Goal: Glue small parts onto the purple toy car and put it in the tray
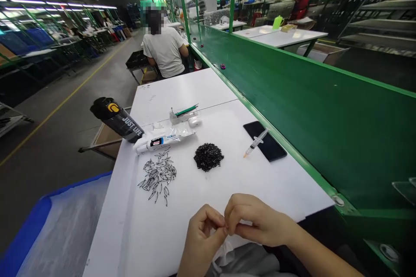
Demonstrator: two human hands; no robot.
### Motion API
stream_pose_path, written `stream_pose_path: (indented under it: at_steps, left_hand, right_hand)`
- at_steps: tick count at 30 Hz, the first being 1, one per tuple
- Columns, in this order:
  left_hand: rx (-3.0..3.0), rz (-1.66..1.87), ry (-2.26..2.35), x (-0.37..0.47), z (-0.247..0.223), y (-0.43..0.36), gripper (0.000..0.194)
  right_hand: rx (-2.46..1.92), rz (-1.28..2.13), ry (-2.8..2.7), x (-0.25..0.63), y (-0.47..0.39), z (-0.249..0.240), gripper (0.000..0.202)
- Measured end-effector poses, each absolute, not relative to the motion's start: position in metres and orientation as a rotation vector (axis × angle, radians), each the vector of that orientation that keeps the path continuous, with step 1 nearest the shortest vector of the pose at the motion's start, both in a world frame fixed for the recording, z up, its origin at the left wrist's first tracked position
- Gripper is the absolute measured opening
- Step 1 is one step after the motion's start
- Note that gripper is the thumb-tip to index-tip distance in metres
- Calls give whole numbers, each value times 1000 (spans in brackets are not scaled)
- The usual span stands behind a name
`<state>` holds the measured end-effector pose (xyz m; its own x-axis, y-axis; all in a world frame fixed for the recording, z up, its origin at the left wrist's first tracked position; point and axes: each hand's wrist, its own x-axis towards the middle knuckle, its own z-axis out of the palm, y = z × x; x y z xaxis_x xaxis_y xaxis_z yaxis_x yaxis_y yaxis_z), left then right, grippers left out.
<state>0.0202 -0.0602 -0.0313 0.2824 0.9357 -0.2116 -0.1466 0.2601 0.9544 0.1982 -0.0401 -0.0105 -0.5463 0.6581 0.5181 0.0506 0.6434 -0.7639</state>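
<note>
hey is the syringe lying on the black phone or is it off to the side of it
Touching. The head view shows the syringe lying slantwise across the left corner of the black phone, its plunger end on the dark surface and its orange tip out over the white table.

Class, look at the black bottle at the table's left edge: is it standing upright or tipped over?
Tipped over. The black bottle lies on its side across the white table edge, its lettering running sideways, its cap end overhanging the floor.

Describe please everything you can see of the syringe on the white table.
The syringe is small and slim, with a clear plastic-looking barrel, a white plunger end and an orange tip. It lies flat and slanted, tip toward the person. Its upper half rests on the black phone; the tip rests on the white table. No hand touches it. Its contents cannot be told.
</note>
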Motion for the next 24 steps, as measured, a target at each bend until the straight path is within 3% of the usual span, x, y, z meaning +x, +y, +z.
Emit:
stream_pose_path:
  at_steps: [24]
  left_hand:
    - [1053,1064,880,23,-28,-65,6]
  right_hand:
    - [-488,922,-1994,201,-41,-20,19]
